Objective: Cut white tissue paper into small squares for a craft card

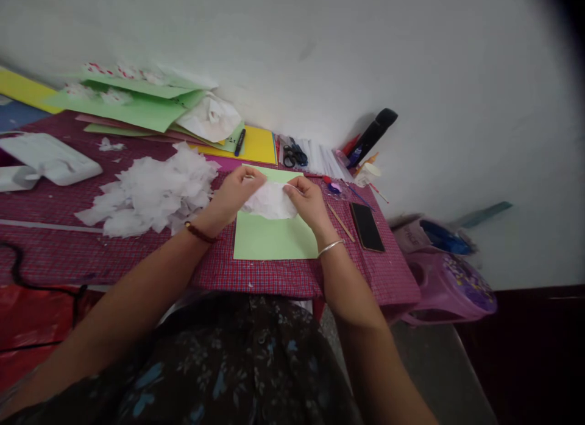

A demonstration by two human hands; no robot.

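Between my two hands is a piece of thin white tissue paper (270,203), stretched above a light green sheet of paper (276,239). My left hand (237,190) pinches its left upper edge. My right hand (311,200) grips the right side with thumb and forefinger. The green sheet lies flat on the checked tablecloth (274,277) in front of me. Left of my left hand sits a loose heap of torn white tissue pieces (153,190). A wooden stick (341,223) and a dark phone (367,226) lie to the right of my right hand.
At the back left, green sheets (132,108) are stacked with white paper bits on them. A black marker (240,142), scissors (295,156) and a yellow sheet (258,145) lie along the wall. A white strip roll (59,160) is far left; a pink stool (450,285) stands right.
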